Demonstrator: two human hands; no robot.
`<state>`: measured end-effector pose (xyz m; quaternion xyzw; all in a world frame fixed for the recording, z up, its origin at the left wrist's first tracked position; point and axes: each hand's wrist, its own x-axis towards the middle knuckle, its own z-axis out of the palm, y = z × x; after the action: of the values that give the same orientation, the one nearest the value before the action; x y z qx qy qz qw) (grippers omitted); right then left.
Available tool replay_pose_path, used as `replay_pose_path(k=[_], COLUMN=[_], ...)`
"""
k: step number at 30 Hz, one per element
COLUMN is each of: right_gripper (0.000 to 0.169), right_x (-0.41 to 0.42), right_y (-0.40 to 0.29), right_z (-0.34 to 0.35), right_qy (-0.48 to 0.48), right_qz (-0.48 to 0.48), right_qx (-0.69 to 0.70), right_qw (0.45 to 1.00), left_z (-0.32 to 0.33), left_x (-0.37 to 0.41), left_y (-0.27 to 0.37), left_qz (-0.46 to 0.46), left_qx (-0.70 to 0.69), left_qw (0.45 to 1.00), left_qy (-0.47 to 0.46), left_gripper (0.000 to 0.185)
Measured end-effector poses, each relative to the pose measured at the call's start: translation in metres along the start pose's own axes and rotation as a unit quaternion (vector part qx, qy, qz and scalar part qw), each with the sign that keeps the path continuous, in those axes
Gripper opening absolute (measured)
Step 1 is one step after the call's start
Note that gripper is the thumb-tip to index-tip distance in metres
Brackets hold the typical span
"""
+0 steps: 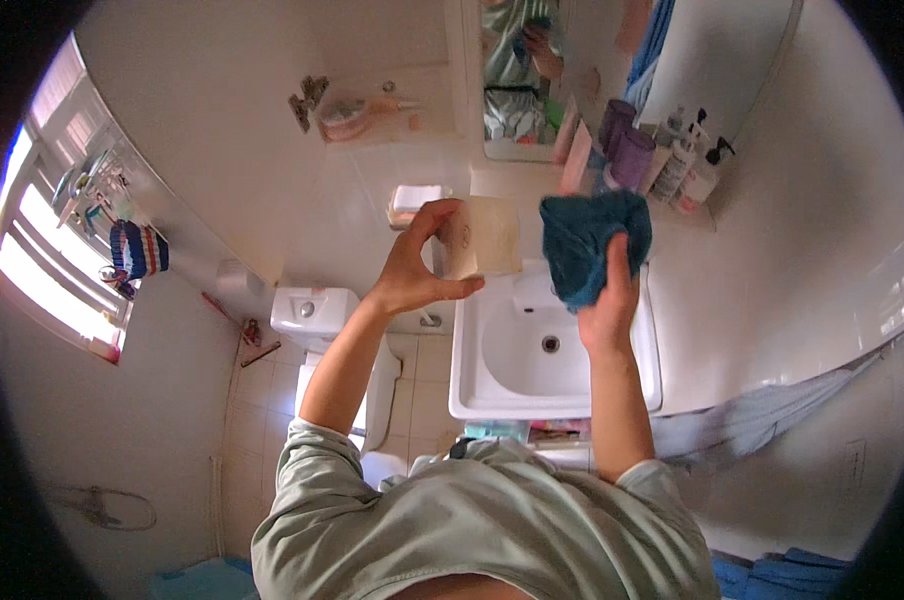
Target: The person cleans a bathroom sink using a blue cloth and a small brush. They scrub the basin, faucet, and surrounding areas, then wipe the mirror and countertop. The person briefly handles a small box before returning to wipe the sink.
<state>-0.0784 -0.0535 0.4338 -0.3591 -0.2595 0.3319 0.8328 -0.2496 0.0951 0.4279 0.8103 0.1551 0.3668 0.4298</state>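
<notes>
My left hand [414, 262] grips a pale, translucent box-shaped container [489, 236], thumb along its lower edge and fingers at its upper edge. A small round mark shows on the side of the container. A crumpled dark teal cloth [591, 240] is bunched in my right hand [613, 307], a short gap to the right of the container. Both things are held up over the back of a white washbasin [542, 379], whose drain is visible. The container and cloth hide the rear of the basin, and I cannot see the tap clearly.
Behind my left hand sits a soap dish with a white bar of soap [418, 198]. Purple cups [632, 157] and several pump bottles [696, 180] stand right of the mirror [523, 142]. At left are a toilet [313, 311] and a corner shelf [384, 127].
</notes>
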Motion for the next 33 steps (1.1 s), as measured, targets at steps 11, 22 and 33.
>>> replay_pose_path(k=[11, 22, 33], right_gripper=[0.057, 0.029, 0.031], right_x=[-0.012, -0.036, -0.024], right_y=[0.029, 0.052, 0.033], right_z=[0.01, 0.008, 0.002], right_qy=[-0.284, -0.128, 0.001], right_qz=[-0.236, -0.454, -0.038], right_qx=[-0.394, -0.254, -0.24], right_qw=[0.842, 0.845, 0.97], left_z=[0.018, 0.045, 0.066], left_x=[-0.038, -0.052, -0.066], left_y=[0.02, 0.017, -0.017], left_qz=[-0.008, -0.043, -0.293], left_qx=[0.066, -0.051, -0.44], left_qw=[0.998, 0.994, 0.846], left_qy=[0.017, 0.088, 0.068], left_gripper=[0.077, 0.076, 0.05])
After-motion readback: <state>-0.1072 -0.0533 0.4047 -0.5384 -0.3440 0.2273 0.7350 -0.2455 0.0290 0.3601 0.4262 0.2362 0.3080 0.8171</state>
